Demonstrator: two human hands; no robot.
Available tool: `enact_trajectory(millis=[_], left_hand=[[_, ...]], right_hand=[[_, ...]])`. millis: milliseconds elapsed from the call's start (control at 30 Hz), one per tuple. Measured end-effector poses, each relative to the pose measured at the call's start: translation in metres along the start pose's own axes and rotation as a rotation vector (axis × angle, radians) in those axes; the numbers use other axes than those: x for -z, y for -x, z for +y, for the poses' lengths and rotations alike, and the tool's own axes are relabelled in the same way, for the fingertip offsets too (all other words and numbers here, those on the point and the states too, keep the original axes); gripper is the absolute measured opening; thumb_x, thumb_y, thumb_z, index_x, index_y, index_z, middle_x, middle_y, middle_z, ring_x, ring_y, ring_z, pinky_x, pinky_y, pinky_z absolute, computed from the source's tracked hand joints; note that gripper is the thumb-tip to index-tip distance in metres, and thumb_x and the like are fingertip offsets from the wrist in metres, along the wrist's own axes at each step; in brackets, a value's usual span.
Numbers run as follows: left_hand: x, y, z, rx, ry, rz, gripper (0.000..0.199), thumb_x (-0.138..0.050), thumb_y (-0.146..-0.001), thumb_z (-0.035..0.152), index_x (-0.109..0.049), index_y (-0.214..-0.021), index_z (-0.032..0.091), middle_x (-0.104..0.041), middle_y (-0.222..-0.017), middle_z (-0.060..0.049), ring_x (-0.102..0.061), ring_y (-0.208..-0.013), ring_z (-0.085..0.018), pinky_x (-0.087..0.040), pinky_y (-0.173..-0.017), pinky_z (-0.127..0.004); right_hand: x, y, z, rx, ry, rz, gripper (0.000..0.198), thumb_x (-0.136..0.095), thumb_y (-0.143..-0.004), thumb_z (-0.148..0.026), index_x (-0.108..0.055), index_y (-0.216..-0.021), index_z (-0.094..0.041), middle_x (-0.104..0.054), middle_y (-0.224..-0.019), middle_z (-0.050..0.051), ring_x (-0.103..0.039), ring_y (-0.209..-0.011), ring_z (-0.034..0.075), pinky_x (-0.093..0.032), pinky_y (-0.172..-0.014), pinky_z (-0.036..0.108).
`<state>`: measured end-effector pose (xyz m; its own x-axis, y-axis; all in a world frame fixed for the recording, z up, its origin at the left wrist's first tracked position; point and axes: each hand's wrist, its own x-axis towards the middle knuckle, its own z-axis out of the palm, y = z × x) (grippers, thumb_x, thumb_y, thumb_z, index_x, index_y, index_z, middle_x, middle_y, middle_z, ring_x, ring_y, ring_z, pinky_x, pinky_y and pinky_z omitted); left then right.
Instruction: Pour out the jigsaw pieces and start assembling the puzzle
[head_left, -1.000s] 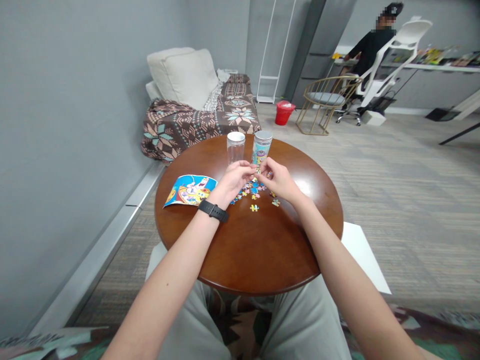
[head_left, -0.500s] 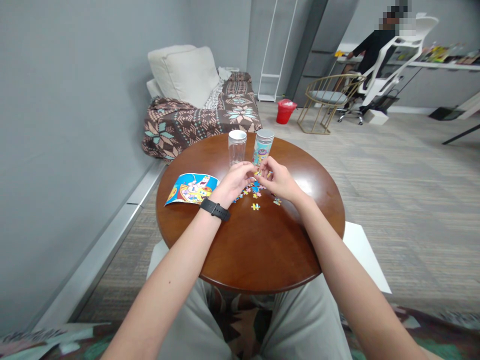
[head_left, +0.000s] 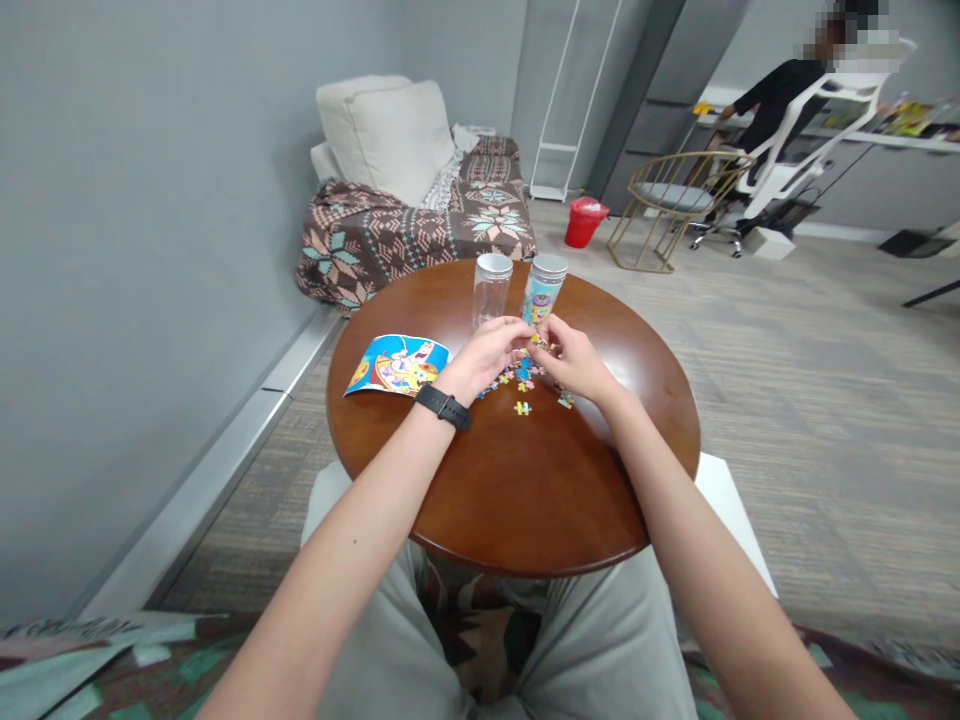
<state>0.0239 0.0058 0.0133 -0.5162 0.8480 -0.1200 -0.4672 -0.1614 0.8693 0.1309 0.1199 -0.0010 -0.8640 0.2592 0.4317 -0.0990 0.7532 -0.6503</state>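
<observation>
Over a loose pile of jigsaw puzzle pieces point(head_left: 523, 372), my two hands meet with fingertips nearly touching. My left hand point(head_left: 491, 352), with a black watch strap at the wrist, has its fingers curled inward. Facing it, my right hand point(head_left: 574, 358) is bent in a pinch. A small yellowish puzzle piece shows between the fingertips of both; its outline is partly hidden. One single piece point(head_left: 523, 408) lies nearer me, and another point(head_left: 565, 400) is under my right hand. The curled picture sheet point(head_left: 397, 364) with cartoon figures rests left of my left hand.
Behind my hands stand a clear lidded jar point(head_left: 491, 290) and a printed lidded jar point(head_left: 543, 290), on a round brown table point(head_left: 517, 500). Farther off are a covered sofa point(head_left: 420, 230), a red bin point(head_left: 583, 222), a gold-framed chair point(head_left: 675, 200) and a person point(head_left: 787, 95) by a counter.
The view has shifted slightly, so everything appears a little farther right. Both hands stay together over the pieces, with only small finger movement.
</observation>
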Motion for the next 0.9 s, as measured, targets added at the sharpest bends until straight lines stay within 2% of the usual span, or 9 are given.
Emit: enact_trajectory(millis=[267, 467, 667, 900], left_hand=[[0.000, -0.006, -0.006, 0.000, 0.020, 0.109, 0.022, -0.068, -0.069, 0.000, -0.052, -0.067, 0.015, -0.056, -0.062, 0.003, -0.055, -0.059, -0.008, -0.039, -0.059, -0.021], [0.000, -0.007, -0.008, -0.075, -0.056, 0.133, 0.024, -0.070, -0.071, 0.001, -0.051, -0.071, 0.016, -0.056, -0.063, 0.003, -0.053, -0.055, -0.008, -0.039, -0.058, -0.023], [-0.002, -0.002, -0.006, -0.106, -0.090, 0.167, 0.027, -0.074, -0.069, 0.002, -0.051, -0.072, 0.016, -0.056, -0.066, 0.004, -0.053, -0.058, -0.008, -0.038, -0.059, -0.023], [0.007, -0.011, -0.014, -0.151, -0.112, 0.177, 0.024, -0.072, -0.071, 0.006, -0.050, -0.072, 0.016, -0.056, -0.066, 0.004, -0.052, -0.058, -0.008, -0.037, -0.059, -0.023]], right_hand=[[-0.006, 0.002, 0.010, -0.075, 0.028, 0.024, 0.022, -0.057, -0.083, -0.040, -0.048, -0.081, -0.021, -0.051, -0.065, -0.003, -0.047, -0.061, 0.013, -0.039, -0.059, 0.026], [-0.012, 0.003, 0.015, -0.139, 0.049, 0.086, 0.024, -0.057, -0.082, -0.044, -0.049, -0.081, -0.021, -0.050, -0.062, -0.005, -0.046, -0.057, 0.013, -0.038, -0.058, 0.027], [-0.013, 0.004, 0.018, -0.131, 0.083, 0.106, 0.025, -0.057, -0.082, -0.045, -0.051, -0.082, -0.020, -0.050, -0.063, -0.005, -0.047, -0.059, 0.014, -0.039, -0.060, 0.028], [-0.012, 0.004, 0.017, -0.125, 0.009, 0.096, 0.030, -0.057, -0.083, -0.050, -0.049, -0.081, -0.020, -0.052, -0.063, -0.005, -0.049, -0.058, 0.013, -0.040, -0.059, 0.027]])
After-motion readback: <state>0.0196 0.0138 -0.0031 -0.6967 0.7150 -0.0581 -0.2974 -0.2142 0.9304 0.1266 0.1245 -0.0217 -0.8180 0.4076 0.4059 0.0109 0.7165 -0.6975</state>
